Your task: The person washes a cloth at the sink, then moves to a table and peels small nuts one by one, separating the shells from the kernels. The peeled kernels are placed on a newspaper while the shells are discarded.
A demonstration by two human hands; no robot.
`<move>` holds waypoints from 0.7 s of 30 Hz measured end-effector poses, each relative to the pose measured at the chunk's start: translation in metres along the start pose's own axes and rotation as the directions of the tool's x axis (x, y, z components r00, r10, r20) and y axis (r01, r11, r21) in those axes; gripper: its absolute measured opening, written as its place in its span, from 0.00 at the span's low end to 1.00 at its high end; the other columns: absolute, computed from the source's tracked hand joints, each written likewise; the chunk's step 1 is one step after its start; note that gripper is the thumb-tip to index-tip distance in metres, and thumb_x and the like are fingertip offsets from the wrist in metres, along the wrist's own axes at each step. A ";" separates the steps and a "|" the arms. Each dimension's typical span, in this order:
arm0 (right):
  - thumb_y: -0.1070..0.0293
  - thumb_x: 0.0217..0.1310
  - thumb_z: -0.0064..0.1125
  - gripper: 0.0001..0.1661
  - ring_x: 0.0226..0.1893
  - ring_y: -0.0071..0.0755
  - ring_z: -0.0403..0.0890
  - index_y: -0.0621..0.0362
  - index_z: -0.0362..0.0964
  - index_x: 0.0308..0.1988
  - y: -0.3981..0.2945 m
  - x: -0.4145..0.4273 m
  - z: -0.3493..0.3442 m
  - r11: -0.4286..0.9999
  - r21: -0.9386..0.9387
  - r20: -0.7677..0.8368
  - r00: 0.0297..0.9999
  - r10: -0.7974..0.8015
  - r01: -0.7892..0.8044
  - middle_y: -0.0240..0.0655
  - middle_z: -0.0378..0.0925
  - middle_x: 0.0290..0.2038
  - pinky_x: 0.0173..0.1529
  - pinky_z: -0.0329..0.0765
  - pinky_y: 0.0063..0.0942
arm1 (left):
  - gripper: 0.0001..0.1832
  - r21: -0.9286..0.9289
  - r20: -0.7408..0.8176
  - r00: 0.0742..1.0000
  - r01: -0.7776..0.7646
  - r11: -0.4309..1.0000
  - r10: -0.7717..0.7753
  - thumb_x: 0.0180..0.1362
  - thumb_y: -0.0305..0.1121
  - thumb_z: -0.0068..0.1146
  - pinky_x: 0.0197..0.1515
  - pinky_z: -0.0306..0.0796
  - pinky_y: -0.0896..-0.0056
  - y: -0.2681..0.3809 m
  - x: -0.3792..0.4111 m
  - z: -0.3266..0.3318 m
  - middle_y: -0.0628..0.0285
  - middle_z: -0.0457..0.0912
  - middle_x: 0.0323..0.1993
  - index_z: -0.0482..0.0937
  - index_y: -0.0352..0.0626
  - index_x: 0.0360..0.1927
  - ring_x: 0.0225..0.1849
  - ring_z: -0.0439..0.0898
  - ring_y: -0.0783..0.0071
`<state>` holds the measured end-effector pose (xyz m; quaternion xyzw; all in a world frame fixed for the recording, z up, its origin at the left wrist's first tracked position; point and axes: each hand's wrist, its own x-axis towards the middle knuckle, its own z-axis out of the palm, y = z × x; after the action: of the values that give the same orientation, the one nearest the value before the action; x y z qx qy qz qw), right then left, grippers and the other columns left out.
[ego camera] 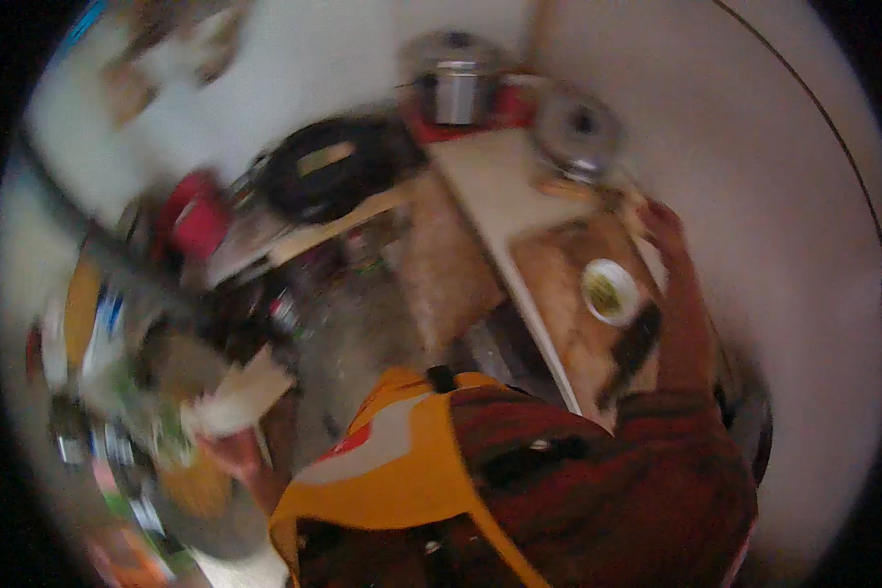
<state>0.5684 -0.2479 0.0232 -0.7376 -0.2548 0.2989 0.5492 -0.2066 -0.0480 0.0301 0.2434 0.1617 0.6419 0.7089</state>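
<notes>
The whole view is blurred by motion. At the lower left, my left hand (231, 450) is closed around a pale flat piece (253, 393), perhaps card or cloth. My right hand (661, 226) reaches over the far right edge of a brown wooden worktop (547, 268), beside a pale strip. Whether it grips anything there is unclear. A white bowl (608, 294) with yellow-green pieces in it stands on the worktop, left of my right forearm. Close to the bowl lies a dark elongated object (638, 342), too smeared to name.
A lidded steel pot (456, 92) stands on a red surface at the back. Another steel pot or lid (579, 132) sits near my right hand. A round black pan (331, 165) and a red container (197, 217) are further left. Blurred packages (114, 441) crowd the left side.
</notes>
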 end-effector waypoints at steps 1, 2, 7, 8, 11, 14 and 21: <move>0.55 0.52 0.62 0.25 0.36 0.23 0.72 0.52 0.71 0.49 -0.014 0.007 0.008 1.000 0.020 -0.147 0.989 -0.010 0.013 0.25 0.74 0.40 0.35 0.71 0.26 | 0.25 -0.018 -0.197 0.979 0.057 0.998 -0.059 0.60 0.45 0.47 0.64 0.52 0.51 0.003 0.002 -0.015 0.60 0.69 0.56 0.65 0.44 0.58 0.58 0.65 0.62; 0.54 0.51 0.62 0.27 0.36 0.24 0.72 0.52 0.70 0.50 -0.023 0.002 0.018 0.996 0.058 -0.244 0.968 -0.056 0.072 0.26 0.74 0.40 0.35 0.71 0.26 | 0.23 0.022 -0.294 0.952 0.093 0.995 -0.082 0.60 0.45 0.47 0.63 0.55 0.54 0.005 0.004 -0.034 0.60 0.70 0.55 0.67 0.44 0.55 0.56 0.67 0.63; 0.57 0.45 0.69 0.31 0.37 0.27 0.75 0.62 0.70 0.46 -0.027 -0.045 0.030 0.988 0.149 -0.212 0.974 0.077 -0.046 0.34 0.75 0.40 0.36 0.75 0.27 | 0.17 0.368 -0.381 0.908 -0.025 0.929 0.175 0.56 0.31 0.49 0.61 0.57 0.59 -0.017 0.056 -0.124 0.57 0.72 0.52 0.72 0.40 0.49 0.55 0.68 0.62; 0.56 0.47 0.67 0.31 0.37 0.25 0.74 0.61 0.69 0.48 -0.022 -0.055 0.028 0.986 0.163 -0.231 0.971 0.065 -0.027 0.33 0.74 0.39 0.36 0.73 0.25 | 0.17 0.510 -0.270 0.937 -0.056 0.858 0.222 0.55 0.30 0.49 0.62 0.57 0.59 -0.026 0.068 -0.129 0.56 0.72 0.52 0.72 0.40 0.50 0.55 0.68 0.62; 0.55 0.49 0.65 0.31 0.37 0.23 0.73 0.60 0.68 0.49 -0.006 -0.073 0.022 0.966 0.258 -0.227 0.970 0.086 -0.025 0.31 0.74 0.39 0.36 0.72 0.23 | 0.19 0.236 -0.096 0.984 0.170 0.957 -0.151 0.55 0.28 0.49 0.62 0.56 0.60 -0.046 0.097 -0.111 0.52 0.71 0.52 0.71 0.38 0.52 0.56 0.67 0.63; 0.56 0.49 0.65 0.29 0.38 0.23 0.73 0.60 0.69 0.48 0.006 -0.096 0.009 0.973 0.228 -0.265 0.958 0.107 -0.045 0.31 0.74 0.39 0.38 0.71 0.24 | 0.20 0.041 0.109 0.878 0.464 0.885 -0.465 0.55 0.27 0.47 0.59 0.60 0.59 -0.065 0.097 -0.069 0.50 0.71 0.51 0.69 0.36 0.52 0.54 0.68 0.62; 0.65 0.49 0.65 0.24 0.38 0.27 0.75 0.64 0.71 0.46 0.049 -0.190 -0.049 0.965 0.253 -0.531 0.844 0.080 0.068 0.34 0.76 0.38 0.42 0.71 0.23 | 0.18 0.332 0.029 0.927 0.345 0.878 -0.375 0.54 0.27 0.47 0.55 0.64 0.55 -0.167 0.127 -0.008 0.51 0.73 0.48 0.69 0.37 0.50 0.50 0.71 0.59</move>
<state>0.4744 -0.4272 0.0175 -0.7132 -0.0469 0.1137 0.6901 -0.0563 0.0693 -0.0582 0.3503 0.2735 0.4519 0.7735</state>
